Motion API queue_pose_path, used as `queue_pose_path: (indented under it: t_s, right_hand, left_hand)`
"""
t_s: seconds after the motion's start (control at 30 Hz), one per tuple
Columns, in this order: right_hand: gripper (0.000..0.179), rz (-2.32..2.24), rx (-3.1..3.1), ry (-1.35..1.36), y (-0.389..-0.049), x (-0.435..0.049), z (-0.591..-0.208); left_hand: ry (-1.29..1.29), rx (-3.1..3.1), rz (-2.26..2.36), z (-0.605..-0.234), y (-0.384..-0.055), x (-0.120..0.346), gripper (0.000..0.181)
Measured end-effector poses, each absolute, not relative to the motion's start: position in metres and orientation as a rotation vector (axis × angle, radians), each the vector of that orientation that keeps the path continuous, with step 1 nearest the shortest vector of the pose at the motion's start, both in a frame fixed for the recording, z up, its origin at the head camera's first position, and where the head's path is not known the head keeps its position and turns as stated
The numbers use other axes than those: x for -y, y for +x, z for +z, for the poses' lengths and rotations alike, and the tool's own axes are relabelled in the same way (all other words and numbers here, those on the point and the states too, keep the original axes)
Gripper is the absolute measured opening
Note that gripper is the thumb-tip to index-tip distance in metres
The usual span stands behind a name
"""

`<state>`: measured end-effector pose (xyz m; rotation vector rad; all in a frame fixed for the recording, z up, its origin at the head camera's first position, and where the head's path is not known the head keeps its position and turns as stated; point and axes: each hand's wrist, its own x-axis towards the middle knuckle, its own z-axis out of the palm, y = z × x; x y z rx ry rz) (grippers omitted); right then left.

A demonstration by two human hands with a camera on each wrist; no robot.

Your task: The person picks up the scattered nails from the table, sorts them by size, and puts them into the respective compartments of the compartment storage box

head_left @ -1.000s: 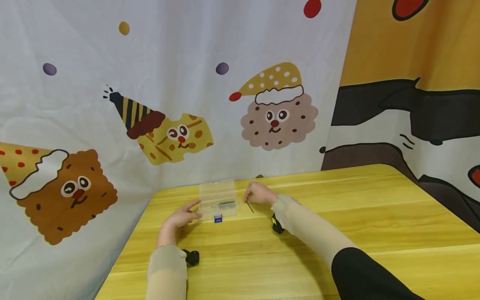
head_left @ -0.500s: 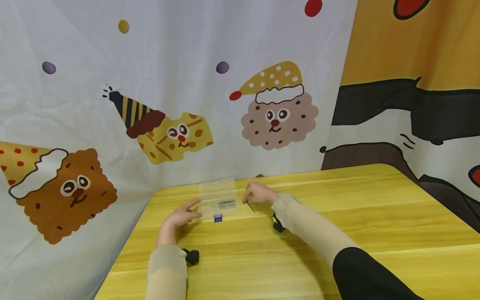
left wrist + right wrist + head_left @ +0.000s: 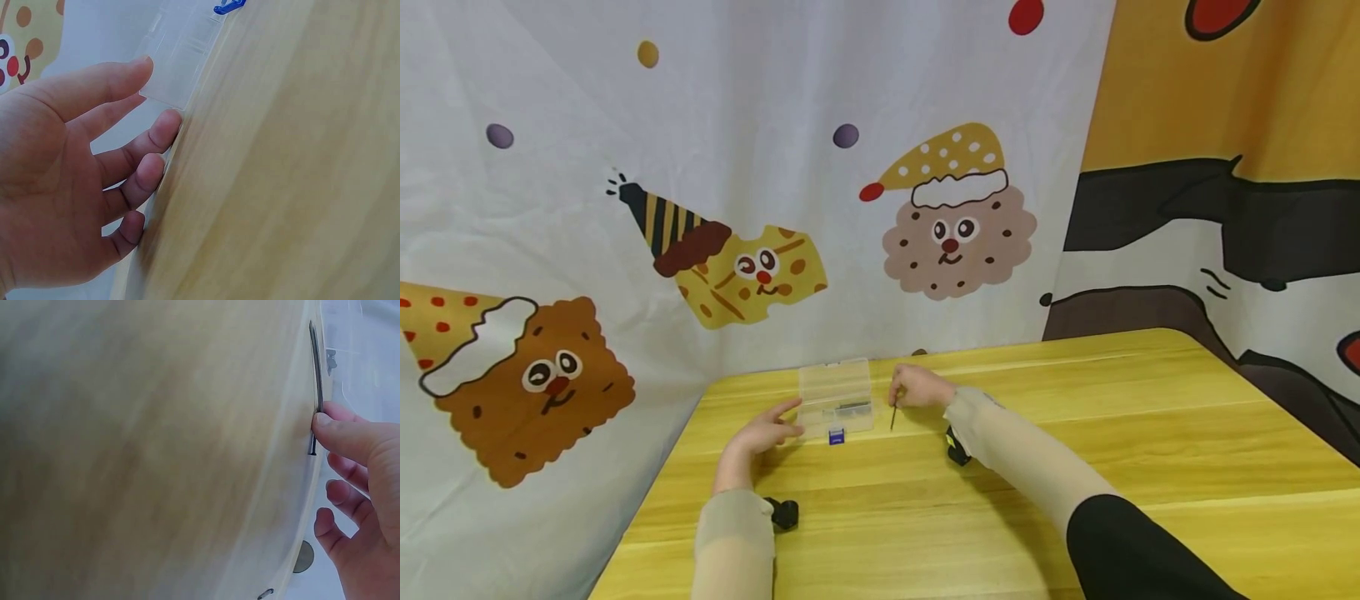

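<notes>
Between thumb and index finger, my right hand [image 3: 919, 387] pinches a thin dark nail [image 3: 317, 369] just above the table. Its pointed end and small flat head [image 3: 312, 454] both stick out past the fingers. To the left lies a clear plastic case [image 3: 833, 379], lid raised at the back, with a blue latch [image 3: 837, 436] in front. Dark slender pieces [image 3: 853, 407] lie inside, too small to identify. My left hand [image 3: 763, 433] is at the case's left end, fingers spread and loosely bent. In the left wrist view its thumb overlaps the case's corner; contact is unclear.
The yellow wood-grain table [image 3: 880, 517] reaches back to a printed curtain [image 3: 760, 100]. Black wrist cameras sit by the left forearm [image 3: 785, 514] and under the right wrist [image 3: 957, 447].
The nail in my right hand has swung from slanting down to the right to hanging almost straight down in the head view. My left hand and the case keep their places.
</notes>
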<state>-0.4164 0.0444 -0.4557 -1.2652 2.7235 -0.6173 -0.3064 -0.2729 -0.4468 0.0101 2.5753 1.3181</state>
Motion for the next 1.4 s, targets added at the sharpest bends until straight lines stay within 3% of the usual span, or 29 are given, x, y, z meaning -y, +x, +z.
queue_pose_path:
  t_s: [0.63,1.4]
  right_hand:
    - [0.011,-0.619,-2.646,-1.344,-0.397,-0.067,-0.428]
    - [0.012,-0.758,-2.715,-1.326,-0.406,-0.079,-0.389]
  left_hand:
    - [0.043,-2.583,1.290,-0.448,-0.305,0.276,0.065]
    - [0.064,-2.563,1.290,-0.448,-0.308,0.274,0.064]
